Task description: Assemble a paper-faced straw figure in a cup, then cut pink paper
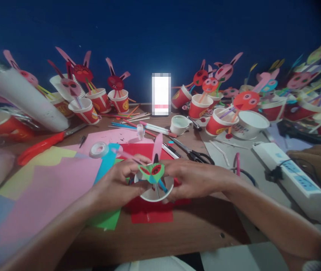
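Observation:
Both my hands close around a paper cup [154, 194] near the table's front middle. My left hand [118, 182] grips its left side with the fingers curled. From the other side, my right hand [193, 180] wraps the right rim. A green paper face with red eyes and a pink ear [154, 169] stands in the cup on a blue straw. Red paper [152, 215] lies under the cup.
Pink, yellow and green paper sheets [47, 184] lie at left with a tape roll [98, 149]. Scissors [194, 153] sit just behind my hands. Many finished paper-animal cups [202, 105] crowd the back. A power strip [287, 171] and another person's hand [318, 162] are at right.

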Action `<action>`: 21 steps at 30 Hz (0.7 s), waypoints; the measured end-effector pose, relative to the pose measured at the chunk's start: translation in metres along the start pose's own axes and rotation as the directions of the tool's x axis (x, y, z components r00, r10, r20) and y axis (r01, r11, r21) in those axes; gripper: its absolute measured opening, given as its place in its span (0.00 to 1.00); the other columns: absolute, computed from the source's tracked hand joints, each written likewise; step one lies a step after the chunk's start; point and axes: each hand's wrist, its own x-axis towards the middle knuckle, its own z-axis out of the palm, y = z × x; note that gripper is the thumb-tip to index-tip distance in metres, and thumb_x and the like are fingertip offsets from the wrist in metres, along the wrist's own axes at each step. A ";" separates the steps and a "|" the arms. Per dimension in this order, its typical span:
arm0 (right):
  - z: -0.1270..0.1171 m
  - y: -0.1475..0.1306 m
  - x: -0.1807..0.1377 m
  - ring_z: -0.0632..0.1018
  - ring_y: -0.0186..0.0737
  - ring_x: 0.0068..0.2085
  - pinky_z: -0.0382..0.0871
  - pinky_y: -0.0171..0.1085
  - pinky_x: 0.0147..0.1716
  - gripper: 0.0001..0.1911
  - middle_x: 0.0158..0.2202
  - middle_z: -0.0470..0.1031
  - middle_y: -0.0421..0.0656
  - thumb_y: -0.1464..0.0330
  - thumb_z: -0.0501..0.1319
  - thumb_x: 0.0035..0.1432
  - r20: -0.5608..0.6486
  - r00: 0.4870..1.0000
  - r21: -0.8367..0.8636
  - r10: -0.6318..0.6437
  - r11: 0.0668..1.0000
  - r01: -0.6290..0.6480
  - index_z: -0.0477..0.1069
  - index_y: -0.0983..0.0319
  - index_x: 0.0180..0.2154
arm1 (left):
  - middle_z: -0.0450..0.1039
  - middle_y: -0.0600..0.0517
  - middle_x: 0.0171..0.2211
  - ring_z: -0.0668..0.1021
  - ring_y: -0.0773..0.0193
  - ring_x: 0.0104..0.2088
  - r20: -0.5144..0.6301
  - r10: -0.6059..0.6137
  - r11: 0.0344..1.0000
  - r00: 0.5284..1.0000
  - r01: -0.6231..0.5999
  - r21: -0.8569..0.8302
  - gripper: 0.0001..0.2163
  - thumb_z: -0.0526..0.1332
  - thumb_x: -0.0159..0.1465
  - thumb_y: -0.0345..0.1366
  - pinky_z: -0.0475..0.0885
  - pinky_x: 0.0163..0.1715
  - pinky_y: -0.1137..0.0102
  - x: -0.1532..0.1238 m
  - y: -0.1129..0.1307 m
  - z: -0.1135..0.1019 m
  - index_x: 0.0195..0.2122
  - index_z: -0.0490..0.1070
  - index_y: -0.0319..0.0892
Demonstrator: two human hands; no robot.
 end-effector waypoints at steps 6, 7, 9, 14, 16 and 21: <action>-0.003 -0.007 -0.002 0.74 0.44 0.46 0.64 0.38 0.45 0.21 0.47 0.73 0.43 0.63 0.66 0.50 0.005 0.999 0.070 0.047 0.996 -0.047 0.69 0.59 0.46 | 0.77 0.55 0.32 0.79 0.61 0.35 -0.009 -0.057 0.994 0.998 0.058 0.090 0.07 0.59 0.57 0.32 0.73 0.37 0.71 -0.001 0.008 0.000 0.31 0.77 0.45; -0.004 -0.008 -0.003 0.73 0.45 0.47 0.64 0.39 0.46 0.24 0.48 0.73 0.44 0.61 0.67 0.49 0.021 0.998 0.076 0.058 0.995 -0.059 0.68 0.58 0.48 | 0.77 0.56 0.33 0.79 0.61 0.36 -0.005 -0.061 0.994 0.998 0.061 0.095 0.08 0.59 0.57 0.32 0.73 0.38 0.71 -0.001 0.009 0.000 0.33 0.77 0.45; -0.008 -0.011 -0.006 0.74 0.47 0.47 0.64 0.40 0.45 0.29 0.48 0.73 0.44 0.57 0.67 0.47 0.042 0.993 0.061 0.110 0.992 -0.112 0.67 0.58 0.50 | 0.78 0.56 0.34 0.79 0.62 0.36 -0.017 -0.057 0.995 0.998 0.058 0.086 0.09 0.59 0.57 0.32 0.73 0.37 0.72 -0.002 0.008 0.000 0.35 0.78 0.46; -0.014 -0.012 -0.013 0.73 0.45 0.44 0.64 0.40 0.43 0.24 0.46 0.73 0.44 0.56 0.66 0.50 0.011 0.992 -0.056 0.127 0.990 -0.127 0.68 0.59 0.47 | 0.78 0.52 0.37 0.78 0.60 0.38 -0.011 -0.048 0.996 0.999 0.049 0.075 0.10 0.61 0.56 0.32 0.73 0.39 0.69 -0.003 0.006 -0.001 0.38 0.77 0.45; -0.013 -0.013 -0.014 0.73 0.43 0.43 0.64 0.38 0.42 0.21 0.44 0.73 0.44 0.57 0.65 0.52 0.018 0.997 -0.074 0.072 0.995 -0.070 0.69 0.60 0.45 | 0.77 0.50 0.40 0.78 0.59 0.39 0.033 -0.047 0.997 0.998 0.044 0.061 0.10 0.62 0.55 0.31 0.73 0.40 0.68 -0.003 0.009 -0.003 0.38 0.77 0.44; -0.007 -0.016 -0.013 0.73 0.40 0.38 0.64 0.35 0.38 0.16 0.38 0.73 0.43 0.57 0.63 0.55 -0.003 0.999 -0.109 0.043 0.993 -0.043 0.71 0.62 0.39 | 0.75 0.47 0.45 0.76 0.54 0.45 0.108 -0.129 0.983 0.986 0.141 -0.119 0.12 0.62 0.57 0.34 0.72 0.44 0.66 -0.006 0.006 -0.013 0.42 0.74 0.43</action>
